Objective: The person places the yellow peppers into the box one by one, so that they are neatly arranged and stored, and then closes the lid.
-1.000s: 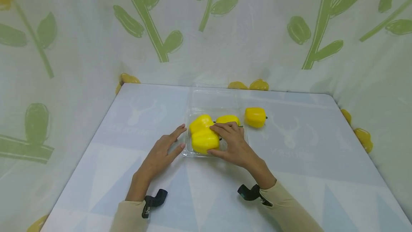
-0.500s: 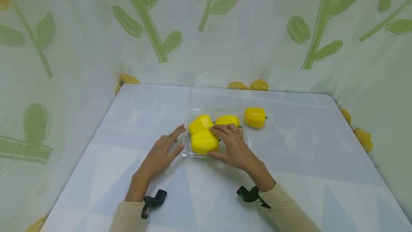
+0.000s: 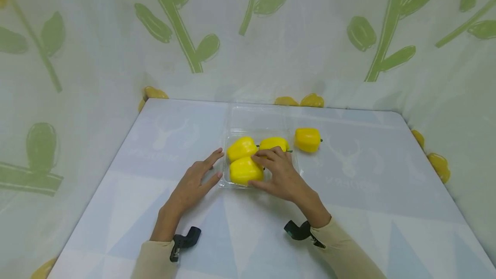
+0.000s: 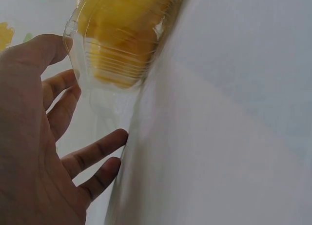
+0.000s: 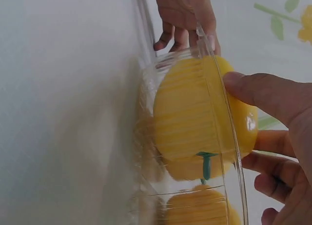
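Note:
A yellow bell pepper [image 3: 245,172] lies in the front left of a clear plastic clamshell box [image 3: 222,185]. My right hand [image 3: 283,178] holds this pepper between thumb and fingertips from its right side. Behind it in the box sit a second yellow pepper [image 3: 241,147] and, to the right, a third yellow pepper [image 3: 273,143], partly hidden by my right fingers. My left hand [image 3: 191,184] is at the box's left side with fingers spread, the thumb touching the rim in the left wrist view. A green stem [image 5: 206,165] shows through the box wall in the right wrist view.
Another yellow pepper [image 3: 308,140] lies on the table just right of the box. The box's clear lid [image 3: 257,119] is folded back toward the wall. A curtain with printed plants [image 3: 294,63] hangs behind the pale patterned table [image 3: 348,236].

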`<state>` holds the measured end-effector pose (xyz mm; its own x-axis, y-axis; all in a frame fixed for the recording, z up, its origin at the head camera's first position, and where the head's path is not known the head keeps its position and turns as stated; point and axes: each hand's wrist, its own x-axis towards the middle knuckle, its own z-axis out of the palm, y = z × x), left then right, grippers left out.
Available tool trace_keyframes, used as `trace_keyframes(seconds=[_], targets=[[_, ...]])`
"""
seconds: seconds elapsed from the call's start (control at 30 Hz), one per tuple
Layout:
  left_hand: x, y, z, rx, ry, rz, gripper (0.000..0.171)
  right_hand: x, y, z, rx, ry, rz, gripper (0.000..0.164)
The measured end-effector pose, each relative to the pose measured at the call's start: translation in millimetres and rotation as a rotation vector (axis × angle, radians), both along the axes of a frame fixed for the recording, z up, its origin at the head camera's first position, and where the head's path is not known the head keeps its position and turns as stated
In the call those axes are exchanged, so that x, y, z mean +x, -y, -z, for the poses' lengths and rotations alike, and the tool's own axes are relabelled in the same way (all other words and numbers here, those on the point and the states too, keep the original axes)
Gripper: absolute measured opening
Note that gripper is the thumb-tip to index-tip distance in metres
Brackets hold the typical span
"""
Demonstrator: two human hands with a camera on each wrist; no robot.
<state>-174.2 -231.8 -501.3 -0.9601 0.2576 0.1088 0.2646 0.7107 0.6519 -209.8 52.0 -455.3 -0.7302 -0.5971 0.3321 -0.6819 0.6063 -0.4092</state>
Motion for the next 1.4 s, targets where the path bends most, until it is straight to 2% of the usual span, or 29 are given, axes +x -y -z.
trace_keyframes(seconds=[0.2, 0.37, 0.63, 0.9, 1.03, 1.13, 1.4], targets=[[-2.8, -5, 2.8, 0.019, 0.003, 0.006, 0.063, -4.3, -7, -5.4, 0.069, 0.02, -0.022, 0.067], [0.4, -7, 2.1, -0.003, 0.014, -0.008, 0.064, -6.0, -11, -6.1, 0.115, 0.009, -0.045, 0.067], [-1.4, -7, -1.9, 0.002, -0.013, 0.003, 0.064, -10.4, -11, -4.6, 0.054, 0.021, -0.032, 0.059], [-1.5, -5, -0.5, -0.01, -0.007, 0.001, 0.064, -14.1, -15, -7.5, 0.028, 0.111, -0.036, 0.059], [-0.9, -4, -0.4, 0.0, -0.01, 0.006, 0.063, -18.7, -20, -10.2, -0.028, 0.141, -0.025, 0.056], [-0.6, -3, 0.1, 0.001, -0.007, 0.008, 0.063, -23.2, -26, -12.2, -0.089, 0.139, -0.007, 0.055], [-0.7, -1, 2.3, -0.006, 0.011, -0.008, 0.064, -36.7, -49, -12.1, -0.168, 0.128, 0.098, 0.052]])
